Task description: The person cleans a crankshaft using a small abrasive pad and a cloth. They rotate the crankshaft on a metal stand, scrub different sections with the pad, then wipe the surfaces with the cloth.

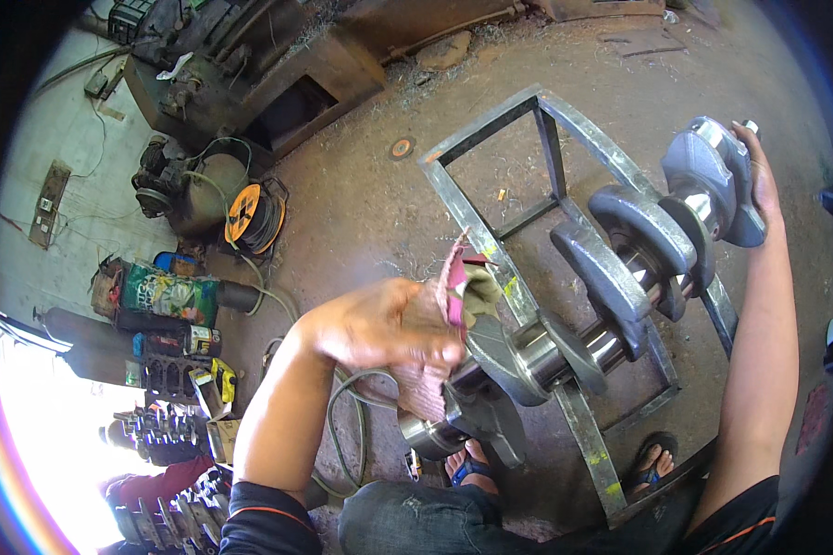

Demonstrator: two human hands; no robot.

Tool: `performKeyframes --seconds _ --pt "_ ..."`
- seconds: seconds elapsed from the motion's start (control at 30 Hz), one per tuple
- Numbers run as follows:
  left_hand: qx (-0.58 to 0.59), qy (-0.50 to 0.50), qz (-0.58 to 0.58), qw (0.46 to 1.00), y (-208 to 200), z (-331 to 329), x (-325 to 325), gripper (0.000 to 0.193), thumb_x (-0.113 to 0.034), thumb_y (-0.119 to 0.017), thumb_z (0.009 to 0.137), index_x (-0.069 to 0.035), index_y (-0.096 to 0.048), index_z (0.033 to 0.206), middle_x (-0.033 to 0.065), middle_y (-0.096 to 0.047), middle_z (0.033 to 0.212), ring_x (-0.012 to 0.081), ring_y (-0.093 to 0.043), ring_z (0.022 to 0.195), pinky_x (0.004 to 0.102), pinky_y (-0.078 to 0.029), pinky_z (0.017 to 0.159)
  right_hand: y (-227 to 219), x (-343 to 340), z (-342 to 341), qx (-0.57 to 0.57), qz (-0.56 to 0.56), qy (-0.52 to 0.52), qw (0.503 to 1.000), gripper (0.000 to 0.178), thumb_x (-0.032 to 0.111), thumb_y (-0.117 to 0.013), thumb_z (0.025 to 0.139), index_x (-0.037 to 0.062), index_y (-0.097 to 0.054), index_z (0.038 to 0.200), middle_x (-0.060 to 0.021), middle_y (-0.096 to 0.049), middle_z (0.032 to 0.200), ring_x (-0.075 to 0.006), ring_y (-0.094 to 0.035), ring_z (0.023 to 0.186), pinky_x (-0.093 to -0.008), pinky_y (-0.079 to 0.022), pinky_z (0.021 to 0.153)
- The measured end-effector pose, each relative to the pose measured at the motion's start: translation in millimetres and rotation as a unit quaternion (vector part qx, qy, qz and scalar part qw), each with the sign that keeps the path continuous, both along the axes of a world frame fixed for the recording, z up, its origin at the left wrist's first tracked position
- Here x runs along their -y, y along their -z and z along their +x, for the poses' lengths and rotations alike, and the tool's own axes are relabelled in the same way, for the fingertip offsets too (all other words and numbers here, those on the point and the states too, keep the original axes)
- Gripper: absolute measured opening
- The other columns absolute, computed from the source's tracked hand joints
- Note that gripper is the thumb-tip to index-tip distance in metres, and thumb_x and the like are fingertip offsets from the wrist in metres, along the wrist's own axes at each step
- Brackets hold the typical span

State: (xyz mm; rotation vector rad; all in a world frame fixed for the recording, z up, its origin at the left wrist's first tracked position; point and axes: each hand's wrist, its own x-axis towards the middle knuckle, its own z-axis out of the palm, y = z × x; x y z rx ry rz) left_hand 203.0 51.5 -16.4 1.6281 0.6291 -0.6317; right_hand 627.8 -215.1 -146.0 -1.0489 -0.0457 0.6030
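Note:
A large steel crankshaft (622,296) lies slantwise across a metal frame stand (578,421), its journals shiny and its counterweights dull grey. My left hand (389,324), slightly blurred, is closed on a rag (423,390) of pinkish and olive cloth at the shaft's near left end. The rag lies against that end, and part of it sticks up past my fingers. At the far right end, my right hand (761,185) is wrapped round the outer counterweight. My palm and some fingers there are hidden behind the metal.
My sandalled feet (470,465) are beneath the shaft and beside the stand. A hose (363,453) curls over the floor at left, near an orange cable reel (243,215) and a compressor (215,190). More crankshafts (180,518) lie at lower left. A small disc (401,148) lies beyond the stand.

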Motion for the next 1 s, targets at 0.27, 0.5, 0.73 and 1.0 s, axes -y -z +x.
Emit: performKeyframes --seconds 0.27,0.5,0.73,1.0 --pt "0.050 0.097 0.112 0.988 -19 6 28 0.040 -0.036 -0.085 0.089 -0.003 -0.067 0.100 -0.0005 -0.068 0.080 0.0151 -0.062 0.072 0.0346 -0.052 0.066 -5 -3 -6 -0.010 -0.028 -0.012 0.999 0.037 0.047 -0.073 0.091 0.0128 -0.066 0.105 -0.0059 -0.069 0.092 -0.0209 -0.067 0.076 -0.0367 -0.058 0.070" --pt "0.162 -0.138 -0.175 0.961 71 -38 -1 0.121 -0.071 -0.088 0.068 0.004 -0.039 0.149 0.0103 -0.068 0.112 0.0206 -0.067 0.103 0.0355 -0.053 0.090 0 0 1 0.009 -0.031 -0.012 0.999 0.036 0.044 -0.070 0.095 0.0111 -0.066 0.108 -0.0065 -0.069 0.091 -0.0210 -0.068 0.079 -0.0382 -0.058 0.074" --pt "0.263 -0.155 -0.075 0.949 84 -32 12 0.076 -0.055 -0.078 0.089 0.001 -0.056 0.135 -0.0003 -0.061 0.098 0.0117 -0.055 0.090 0.0258 -0.045 0.080 -5 -1 -2 0.032 -0.043 -0.014 0.998 0.039 0.046 -0.067 0.097 0.0089 -0.069 0.110 -0.0073 -0.072 0.092 -0.0223 -0.071 0.078 -0.0378 -0.061 0.074" --pt "0.303 -0.135 0.360 0.872 11 -36 58 0.045 -0.026 -0.093 0.079 -0.001 -0.074 0.111 0.0132 -0.076 0.101 0.0209 -0.075 0.090 0.0344 -0.058 0.080 -5 0 -7 -0.004 -0.023 -0.022 0.999 0.046 0.048 -0.066 0.098 0.0080 -0.069 0.121 -0.0088 -0.073 0.103 -0.0233 -0.071 0.086 -0.0393 -0.061 0.079"
